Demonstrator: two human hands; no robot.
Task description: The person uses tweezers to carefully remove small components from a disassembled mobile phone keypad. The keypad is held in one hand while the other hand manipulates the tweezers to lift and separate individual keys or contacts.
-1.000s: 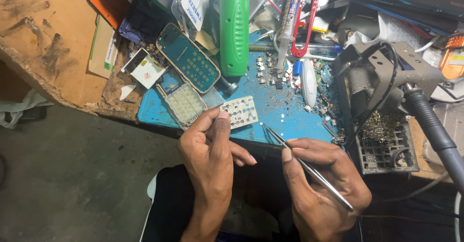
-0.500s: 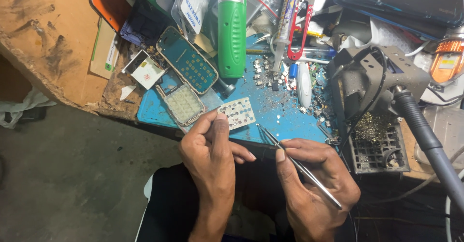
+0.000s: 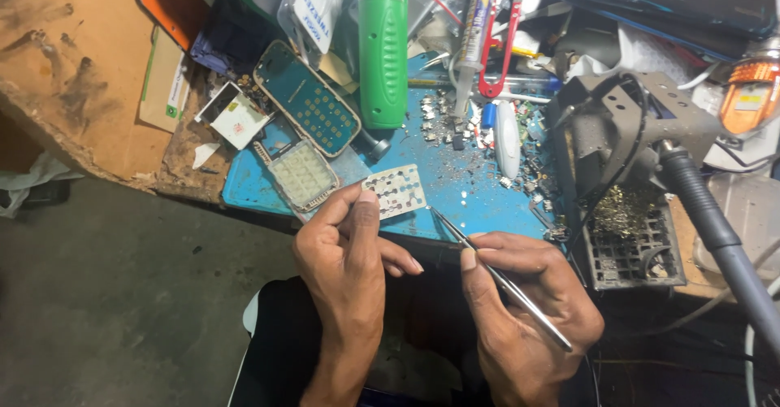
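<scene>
My left hand pinches the near edge of a thin white keypad sheet that lies on the blue work mat. My right hand grips metal tweezers whose tip points up-left, a little right of the sheet and just above the mat's front edge. A teal phone circuit board and a pale keypad frame lie on the mat's left part. A green cylinder lies above them.
A grey hot-air tool stand with a thick hose sits right, over a black grid tray. Small metal parts, a glue tube and a white phone part crowd the mat. The worn wooden bench spreads left.
Both hands stay nearly still. The tweezers have shifted slightly left and down with my right hand; my left hand keeps pinching the sheet.
</scene>
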